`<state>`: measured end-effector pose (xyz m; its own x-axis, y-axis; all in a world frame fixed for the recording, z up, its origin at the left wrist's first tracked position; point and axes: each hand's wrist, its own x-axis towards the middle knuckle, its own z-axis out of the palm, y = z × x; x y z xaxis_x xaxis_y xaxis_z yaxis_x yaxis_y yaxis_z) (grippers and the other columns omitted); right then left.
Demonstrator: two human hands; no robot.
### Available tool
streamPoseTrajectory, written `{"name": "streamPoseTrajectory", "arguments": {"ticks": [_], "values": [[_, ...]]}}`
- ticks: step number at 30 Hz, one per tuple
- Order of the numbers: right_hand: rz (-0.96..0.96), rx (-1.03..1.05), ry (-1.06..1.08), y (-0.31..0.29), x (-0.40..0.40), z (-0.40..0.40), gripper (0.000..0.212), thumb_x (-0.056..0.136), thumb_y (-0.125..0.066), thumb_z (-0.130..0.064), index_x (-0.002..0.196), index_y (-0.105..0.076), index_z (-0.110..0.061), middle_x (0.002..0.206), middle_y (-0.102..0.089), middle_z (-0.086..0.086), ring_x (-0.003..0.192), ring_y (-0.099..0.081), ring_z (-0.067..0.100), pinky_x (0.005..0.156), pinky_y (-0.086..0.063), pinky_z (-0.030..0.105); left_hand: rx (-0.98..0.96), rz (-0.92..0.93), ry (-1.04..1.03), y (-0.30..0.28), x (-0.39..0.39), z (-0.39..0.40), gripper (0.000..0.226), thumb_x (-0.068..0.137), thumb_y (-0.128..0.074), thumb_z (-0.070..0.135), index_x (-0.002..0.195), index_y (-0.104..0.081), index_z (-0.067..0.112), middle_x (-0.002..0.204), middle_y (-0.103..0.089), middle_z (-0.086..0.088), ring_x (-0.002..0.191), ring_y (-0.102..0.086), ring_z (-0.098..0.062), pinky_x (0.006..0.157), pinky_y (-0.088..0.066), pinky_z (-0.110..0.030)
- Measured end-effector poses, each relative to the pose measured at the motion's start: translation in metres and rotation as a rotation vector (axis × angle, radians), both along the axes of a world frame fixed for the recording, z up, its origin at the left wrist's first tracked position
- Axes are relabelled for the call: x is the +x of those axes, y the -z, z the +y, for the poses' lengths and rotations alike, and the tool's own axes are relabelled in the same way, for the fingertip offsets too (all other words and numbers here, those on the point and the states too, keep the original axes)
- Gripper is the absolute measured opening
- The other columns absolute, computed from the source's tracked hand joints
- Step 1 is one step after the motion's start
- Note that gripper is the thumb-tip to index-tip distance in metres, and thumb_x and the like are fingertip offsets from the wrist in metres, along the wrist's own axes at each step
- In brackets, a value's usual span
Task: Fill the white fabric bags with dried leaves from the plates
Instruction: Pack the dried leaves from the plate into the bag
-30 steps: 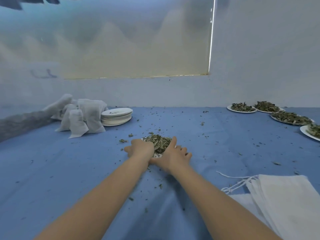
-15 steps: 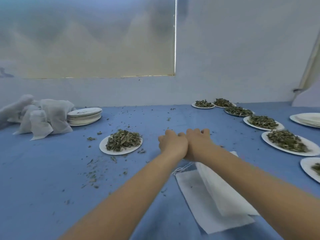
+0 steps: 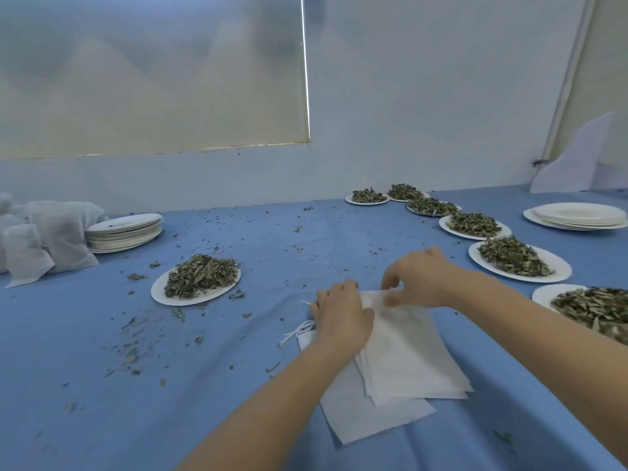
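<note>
Working at the far edge of the stack of flat white fabric bags (image 3: 407, 355), which lies near me, centre-right on the blue table cover (image 3: 102, 385). My left hand (image 3: 341, 317) rests on the stack's far-left corner, fingers curled down over the cloth, just above the loose drawstrings (image 3: 299, 329); whether it grips or only presses, I cannot tell. My right hand (image 3: 419, 278) is at the far edge of the top bag, thumb and fingertips pinching the hem and raising it slightly. Both hands are close together, nearly touching.

Room to move: open blue cover to the near left, littered only with leaf crumbs (image 3: 129, 345). Left of my hands, a plate of dried leaves (image 3: 200, 278) stands alone, near but apart from the bags. On the right, a curved row of heaped plates (image 3: 475, 226) runs from far centre toward the near right edge, the nearest one (image 3: 591, 309) cut off by the frame and just beside my right forearm. Far right, a stack of bare plates (image 3: 577, 215). Far left, another stack of empty plates (image 3: 124, 231), touching a pile of filled bags (image 3: 51, 232) against the wall.

No writing or labels readable anywhere.
</note>
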<state>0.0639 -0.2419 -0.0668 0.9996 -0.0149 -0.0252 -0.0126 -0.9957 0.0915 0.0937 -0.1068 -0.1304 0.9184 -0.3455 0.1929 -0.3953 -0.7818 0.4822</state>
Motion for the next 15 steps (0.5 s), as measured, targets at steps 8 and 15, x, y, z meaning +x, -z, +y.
{"name": "streamPoseTrajectory", "arguments": {"ticks": [8,15], "values": [[-0.242,0.167,-0.08,-0.024,0.013,0.008,0.02,0.09,-0.06,-0.033,0.098,-0.07,-0.018,0.1,-0.066,0.002,0.095,-0.058,0.02,0.084,-0.045,0.035,-0.437,-0.058,0.078,-0.032,0.013,0.009,0.03,0.096,-0.041,0.017,0.126,-0.047,0.016,0.115,-0.059,-0.001,0.11,-0.05,-0.019,0.085,-0.034,-0.021],[-0.639,0.339,-0.214,-0.06,0.034,0.047,0.018,0.089,-0.061,-0.03,0.103,-0.064,-0.02,0.092,-0.065,-0.001,0.084,-0.056,0.019,0.072,-0.041,0.03,-0.713,-0.11,-0.09,-0.085,0.048,0.046,0.01,0.093,-0.053,0.029,0.094,-0.057,0.02,0.085,-0.055,0.01,0.078,-0.049,-0.004,0.055,-0.033,0.001]]}}
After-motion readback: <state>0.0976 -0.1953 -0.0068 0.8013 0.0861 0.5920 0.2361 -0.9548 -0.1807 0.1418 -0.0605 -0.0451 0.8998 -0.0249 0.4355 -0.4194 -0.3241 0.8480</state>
